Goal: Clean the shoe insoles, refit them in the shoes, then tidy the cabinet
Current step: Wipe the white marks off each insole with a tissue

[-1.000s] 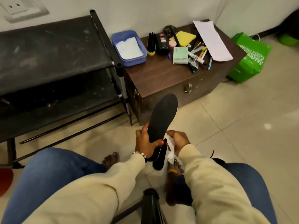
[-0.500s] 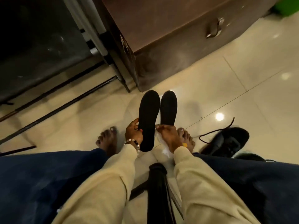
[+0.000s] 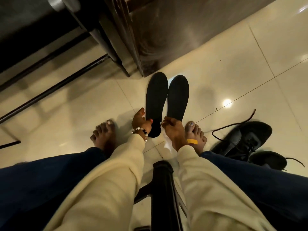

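Observation:
Two black insoles lie side by side on the pale floor tiles, toes pointing at the cabinet. My left hand (image 3: 140,120) grips the heel end of the left insole (image 3: 156,100). My right hand (image 3: 173,130) holds a white wipe (image 3: 168,144) and rests its fingertips at the heel of the right insole (image 3: 178,95). A black laced shoe (image 3: 241,139) sits on the floor to the right, with a second black shoe (image 3: 268,160) just behind it.
The dark wooden cabinet (image 3: 175,35) stands right beyond the insoles. A black metal shoe rack (image 3: 55,52) fills the upper left. My bare feet rest either side of my hands. A black chair post (image 3: 164,189) rises between my knees.
The insole I held up and wiped has come down to the floor beside the other one. My view has tilted down, off the cabinet top and onto the floor.

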`<state>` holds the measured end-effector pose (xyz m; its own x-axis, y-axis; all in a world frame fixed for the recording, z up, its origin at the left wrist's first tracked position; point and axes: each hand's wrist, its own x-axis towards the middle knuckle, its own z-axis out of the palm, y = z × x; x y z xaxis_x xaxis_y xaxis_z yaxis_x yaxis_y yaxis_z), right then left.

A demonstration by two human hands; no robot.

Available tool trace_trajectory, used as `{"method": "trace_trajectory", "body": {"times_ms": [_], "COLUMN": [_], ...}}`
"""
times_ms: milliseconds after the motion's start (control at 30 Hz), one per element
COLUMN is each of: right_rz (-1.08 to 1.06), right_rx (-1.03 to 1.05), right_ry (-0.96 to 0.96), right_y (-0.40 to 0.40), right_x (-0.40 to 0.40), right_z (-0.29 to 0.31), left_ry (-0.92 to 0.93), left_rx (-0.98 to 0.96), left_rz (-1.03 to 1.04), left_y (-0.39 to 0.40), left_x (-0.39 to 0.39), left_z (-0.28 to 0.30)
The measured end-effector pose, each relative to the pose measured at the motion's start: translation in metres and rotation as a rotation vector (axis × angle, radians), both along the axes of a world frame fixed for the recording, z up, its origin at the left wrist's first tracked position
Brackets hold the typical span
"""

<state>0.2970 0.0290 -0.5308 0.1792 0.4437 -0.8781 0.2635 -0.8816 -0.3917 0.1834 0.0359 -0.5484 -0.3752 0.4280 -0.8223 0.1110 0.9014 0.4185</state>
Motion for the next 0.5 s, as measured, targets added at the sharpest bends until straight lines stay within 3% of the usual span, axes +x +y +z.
{"method": "trace_trajectory", "body": {"times_ms": [100,167,267,500], "right_rz": [0.057,0.068,0.051,0.071], "right_rx": [0.012,-0.008,0.002,0.155], "right_ry": [-0.116,-0.144,-0.092,-0.018], "right_y": [-0.021,-0.017,0.005,0.018], "right_x": [0.024,0.027,-0.006,-0.039], "right_z": [-0.06,-0.058,0.052,0.18], "left_ry": [-0.022,-0.051,-0.066,-0.202], "left_rx": [0.01,0.038,0.094,0.24], "left_rz": [0.016,0.009,0.024,0.229], "left_y": [0.0,0.004,0.011,0.004], "left_x": [-0.009,-0.017,-0.027,-0.057], "left_z": [0.017,0.036,0.078,0.208]}}
